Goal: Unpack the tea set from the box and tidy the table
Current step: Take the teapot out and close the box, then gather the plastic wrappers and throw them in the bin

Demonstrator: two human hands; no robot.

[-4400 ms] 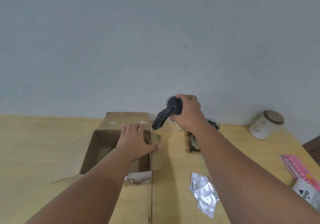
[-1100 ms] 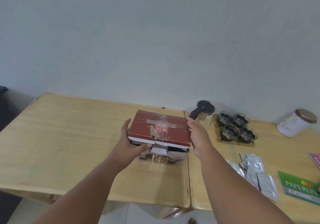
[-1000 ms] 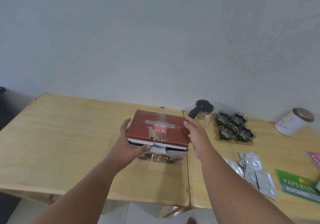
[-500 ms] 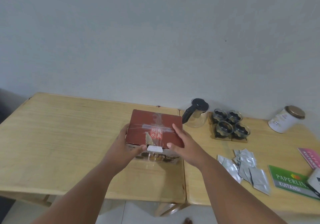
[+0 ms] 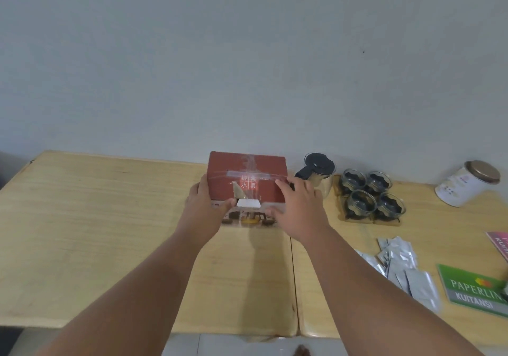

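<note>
The left hand (image 5: 204,207) and right hand (image 5: 299,210) clasp opposite ends of the closed red box (image 5: 247,179) on the wooden surface (image 5: 110,218), its contents hidden, with a black-lidded glass teapot (image 5: 319,171) just beyond the right hand, four dark-filled glass cups (image 5: 371,193) farther right and silver sachets (image 5: 404,267) right of that forearm.

Both arms are bare and outstretched. Our left arm (image 5: 132,287) runs up from the near left and our right arm (image 5: 371,287) from the near right, the two converging toward the far middle. Our left hand (image 5: 204,207) clasps the left end of the box (image 5: 247,171), fingers along its side and thumb hooked over the near edge. Our right hand (image 5: 298,208) covers the right end, fingers spread across the top and thumb pressed to the near face.
</note>
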